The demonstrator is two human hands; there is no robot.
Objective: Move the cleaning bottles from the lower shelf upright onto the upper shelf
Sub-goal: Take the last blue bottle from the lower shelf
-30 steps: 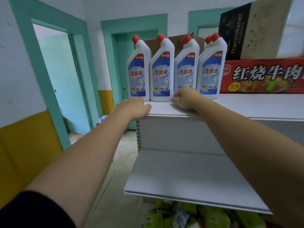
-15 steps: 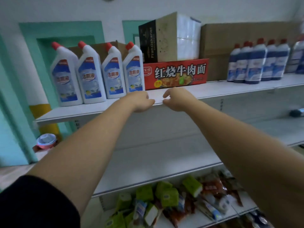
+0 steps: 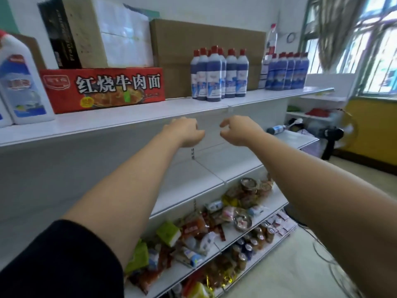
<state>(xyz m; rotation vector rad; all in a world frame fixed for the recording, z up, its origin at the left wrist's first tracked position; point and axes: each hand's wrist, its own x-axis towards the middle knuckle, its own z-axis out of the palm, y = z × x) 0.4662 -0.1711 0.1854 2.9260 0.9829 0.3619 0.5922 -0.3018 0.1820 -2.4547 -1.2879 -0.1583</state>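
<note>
L hand [image 3: 185, 131] & R hand [image 3: 238, 130] were loosely curled, held nothing; white cleaner bottle [image 3: 22, 82] was cut off at left edge.

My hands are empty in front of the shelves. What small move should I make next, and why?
Probably reach the right hand toward the blue bottle lying on its side on the lower shelf: it lies off to that hand's side, and that hand holds nothing.
</note>
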